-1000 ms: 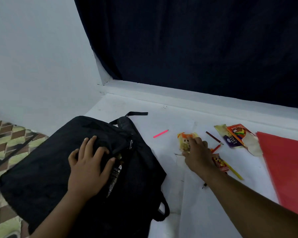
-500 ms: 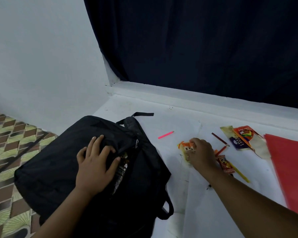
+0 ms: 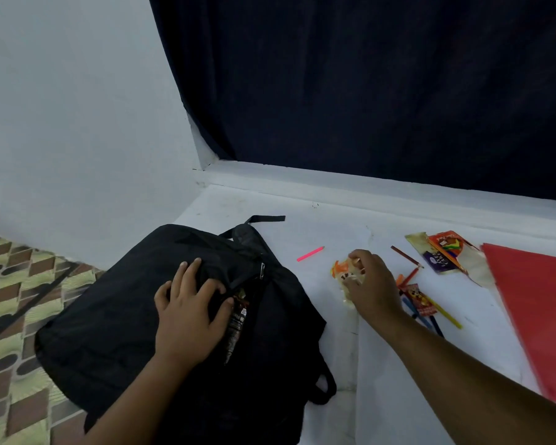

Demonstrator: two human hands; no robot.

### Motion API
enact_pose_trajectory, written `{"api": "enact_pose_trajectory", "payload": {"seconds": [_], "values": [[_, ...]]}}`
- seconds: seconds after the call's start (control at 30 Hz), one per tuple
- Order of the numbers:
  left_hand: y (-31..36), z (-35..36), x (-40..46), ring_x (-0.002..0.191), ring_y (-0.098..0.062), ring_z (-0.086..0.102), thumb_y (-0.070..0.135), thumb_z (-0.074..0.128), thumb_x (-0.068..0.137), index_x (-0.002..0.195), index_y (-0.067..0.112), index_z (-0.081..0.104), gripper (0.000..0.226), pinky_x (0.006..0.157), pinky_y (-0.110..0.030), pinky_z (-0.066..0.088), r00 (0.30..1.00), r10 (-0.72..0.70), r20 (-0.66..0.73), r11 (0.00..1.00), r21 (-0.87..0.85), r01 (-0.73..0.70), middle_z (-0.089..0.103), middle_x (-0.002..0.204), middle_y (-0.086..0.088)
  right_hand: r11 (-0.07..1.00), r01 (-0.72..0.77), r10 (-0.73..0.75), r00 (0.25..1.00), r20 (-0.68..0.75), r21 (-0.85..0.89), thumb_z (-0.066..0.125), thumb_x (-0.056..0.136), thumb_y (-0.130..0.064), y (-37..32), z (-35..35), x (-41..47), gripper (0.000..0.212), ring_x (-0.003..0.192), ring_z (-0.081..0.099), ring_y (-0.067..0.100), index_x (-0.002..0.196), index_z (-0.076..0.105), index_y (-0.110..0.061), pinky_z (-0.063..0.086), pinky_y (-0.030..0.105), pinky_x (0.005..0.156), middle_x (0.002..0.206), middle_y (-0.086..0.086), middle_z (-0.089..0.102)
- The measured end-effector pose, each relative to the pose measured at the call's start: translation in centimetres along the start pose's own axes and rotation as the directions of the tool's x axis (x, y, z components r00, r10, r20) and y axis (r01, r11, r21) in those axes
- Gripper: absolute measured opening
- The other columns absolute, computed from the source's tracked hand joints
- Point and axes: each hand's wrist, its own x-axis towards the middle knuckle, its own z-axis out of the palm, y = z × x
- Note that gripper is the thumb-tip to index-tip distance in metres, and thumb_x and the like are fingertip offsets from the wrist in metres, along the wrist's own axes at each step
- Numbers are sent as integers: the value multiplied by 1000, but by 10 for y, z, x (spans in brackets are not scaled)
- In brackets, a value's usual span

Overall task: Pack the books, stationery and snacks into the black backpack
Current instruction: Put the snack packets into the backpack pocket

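My left hand (image 3: 190,316) lies flat, fingers spread, on the black fabric backpack (image 3: 116,319), which overhangs the white counter's (image 3: 302,232) left edge; a dark snack wrapper (image 3: 236,319) protrudes from its opening. My right hand (image 3: 371,287) curls its fingers onto a crinkled yellow-orange snack packet (image 3: 342,271). Bare counter separates both hands around a pink stick (image 3: 310,254). Coloured pencils (image 3: 430,311) and a red book (image 3: 540,313) lie rightward.

left hand (image 3: 191,316): palm down, fingers spread flat, forearm bare
right hand (image 3: 371,285): arm stretched forward, fingers curled, pinching something small
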Motion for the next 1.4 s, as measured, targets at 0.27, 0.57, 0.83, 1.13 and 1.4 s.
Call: {"api": "enact_pose_trajectory", "payload": {"seconds": [0.27,0.57,0.83,1.13,1.4], "values": [[-1,-19,0,152,-21,21,65,52,81,87,42,73,32,120,-49,13,997,-41,59,969,-242,55,40,157,-5,902,344,-307,936,-173,260,77,81,-9,-86,-2,-43,45,106,57,3,123,63,-21,42,9,90,117,-6,60],[9,-57,15,119,2,59,25,79,84,68,23,77,16,93,-7,40,985,-161,57,819,-549,166,65,120,16,786,-203,59,965,257,584,84,73,-19,-150,51,-86,32,89,65,-3,100,68,-28,51,14,75,99,-12,69],[10,-69,20,100,12,61,17,80,83,62,21,75,22,75,-1,39,975,-215,53,740,-643,198,68,114,18,886,142,-216,968,123,441,71,83,-19,-162,84,-113,31,101,60,3,112,61,-24,51,24,87,111,-13,62],[7,-61,20,95,9,63,16,80,82,64,20,75,20,73,-2,39,980,-191,50,734,-656,177,69,108,18,927,372,-375,920,113,48,47,85,-33,-154,101,-95,21,89,57,25,88,64,-21,48,37,70,97,-2,60],[6,-38,11,142,-18,34,41,74,84,93,36,70,11,113,-54,29,994,-102,34,915,-388,108,48,140,11,882,390,-443,878,184,266,50,94,-11,-123,82,-99,50,135,45,9,144,52,-16,33,21,114,151,-5,48]]}}
